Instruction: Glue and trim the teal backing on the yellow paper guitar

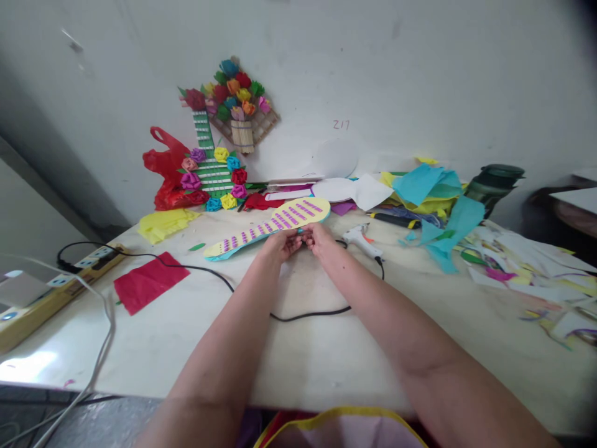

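A yellow guitar-shaped paper cutout (289,216) with rows of purple strips and a light-blue underside lies slanted at the middle of the table. My left hand (285,244) is at its near edge, fingers curled against the blue side. Close beside it, my right hand (314,238) has its fingers bent at the same edge, below the wide round end. The fingertips of both hands nearly meet, pinching at the blue edge. Just right of my right hand lies a white glue gun (362,241) with a black cord.
A green paper guitar with flowers (214,174) leans at the back beside a red plastic bag (170,168). Red crepe paper (150,283) and a power strip (69,286) lie left. Blue paper (431,186), scraps (527,255) and a dark bottle (494,186) are right. A black cord (308,315) crosses the table.
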Motion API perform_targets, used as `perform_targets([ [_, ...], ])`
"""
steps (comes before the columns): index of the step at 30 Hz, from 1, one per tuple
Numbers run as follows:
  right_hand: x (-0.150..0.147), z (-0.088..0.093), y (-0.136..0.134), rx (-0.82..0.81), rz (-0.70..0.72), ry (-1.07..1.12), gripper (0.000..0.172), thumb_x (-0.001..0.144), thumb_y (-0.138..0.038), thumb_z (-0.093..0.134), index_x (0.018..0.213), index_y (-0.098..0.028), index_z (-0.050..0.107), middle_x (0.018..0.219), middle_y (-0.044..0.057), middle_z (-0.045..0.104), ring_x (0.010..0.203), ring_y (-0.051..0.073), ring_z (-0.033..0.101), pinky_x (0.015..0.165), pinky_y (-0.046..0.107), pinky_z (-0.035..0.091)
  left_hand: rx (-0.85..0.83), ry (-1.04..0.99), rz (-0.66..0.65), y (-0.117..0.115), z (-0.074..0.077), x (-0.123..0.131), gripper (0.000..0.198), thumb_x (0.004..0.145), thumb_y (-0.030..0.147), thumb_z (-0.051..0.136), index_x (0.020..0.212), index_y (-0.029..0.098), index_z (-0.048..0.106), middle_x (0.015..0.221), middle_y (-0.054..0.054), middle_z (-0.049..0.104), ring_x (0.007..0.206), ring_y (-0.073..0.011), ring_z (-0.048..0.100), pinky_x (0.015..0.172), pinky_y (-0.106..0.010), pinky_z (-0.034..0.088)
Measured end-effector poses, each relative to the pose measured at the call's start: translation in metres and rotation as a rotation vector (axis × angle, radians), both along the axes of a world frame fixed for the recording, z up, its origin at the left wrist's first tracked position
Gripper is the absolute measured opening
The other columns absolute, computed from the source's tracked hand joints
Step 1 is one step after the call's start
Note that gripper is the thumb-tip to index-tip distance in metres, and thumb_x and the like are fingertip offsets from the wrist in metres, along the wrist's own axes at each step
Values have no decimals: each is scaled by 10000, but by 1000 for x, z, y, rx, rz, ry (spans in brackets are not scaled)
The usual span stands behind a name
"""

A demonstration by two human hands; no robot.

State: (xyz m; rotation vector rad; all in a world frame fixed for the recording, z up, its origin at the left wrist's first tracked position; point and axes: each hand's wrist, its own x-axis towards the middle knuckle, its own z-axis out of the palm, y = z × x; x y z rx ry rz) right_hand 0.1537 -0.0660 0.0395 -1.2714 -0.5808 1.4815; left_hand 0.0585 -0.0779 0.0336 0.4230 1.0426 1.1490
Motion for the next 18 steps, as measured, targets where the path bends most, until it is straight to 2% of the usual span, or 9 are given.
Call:
perform_targets([
  [8,2,-1,1,1,5,-27,119,658,-57,513,570,-131,479,369,-18,449,319,49,372,273,143,187,13,52,0,1,-1,0,92,797,66,491,741,85,561,477,-43,566,344,-90,513,369,-174,473],
  [13,0,5,-3,-9,60,-43,122,686,-66,492,584,-130,475,369,-20,448,303,35,329,285,139,167,-87,-11,-3,5,2,-5,84,777,47,513,716,89,552,436,-10,527,305,-62,468,334,-137,441],
  [16,2,6,-3,-22,173,-78,112,710,-103,476,602,-127,489,350,-28,420,294,33,272,290,146,149,-121,-53,44,8,3,-7,87,768,42,520,705,97,545,425,4,512,286,-57,448,294,-124,407],
  [18,8,6,0,-34,328,-89,122,732,-159,465,634,-113,522,364,-12,445,296,40,262,294,153,148,-145,-134,83,8,3,-8,84,763,42,518,708,100,545,416,7,503,279,-66,448,273,-129,392],
])
